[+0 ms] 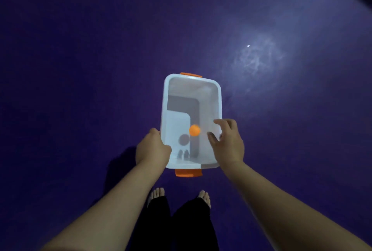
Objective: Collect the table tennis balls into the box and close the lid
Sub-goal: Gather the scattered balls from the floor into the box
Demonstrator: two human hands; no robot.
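box: translucent white box point(163, 102), orange latches point(188, 172) on the near and far ends, top open. Looks held up off the purple floor point(80, 69) in front of the feet point(158, 192), long axis pointing away from the person.
ball: one orange ball point(194, 130) inside the box outline, toward the near right. Its round shadow falls lower left on the box bottom, so my read is it's in the air or only just landing; can't tell which.
left hand: left hand point(153, 147) clamped on the left rim near the near corner, fingers curled round the edge. Carries the box and keeps the opening level as a target.
right hand: right hand point(228, 142) over the right rim, fingers point(220, 122) spread and relaxed, holding nothing. Ball is beside the fingertips, apart from them. Whether the palm rests on the rim, can't tell.
why: one hand on the box, the other free to feed balls in; that split makes sense for picking up.
lid: not in view.
other balls: none visible on the floor. One tiny pale speck point(248, 45) in the glare patch far right, too small to identify.
progress: early to mid, my guess. One ball going in, lid step not yet started.
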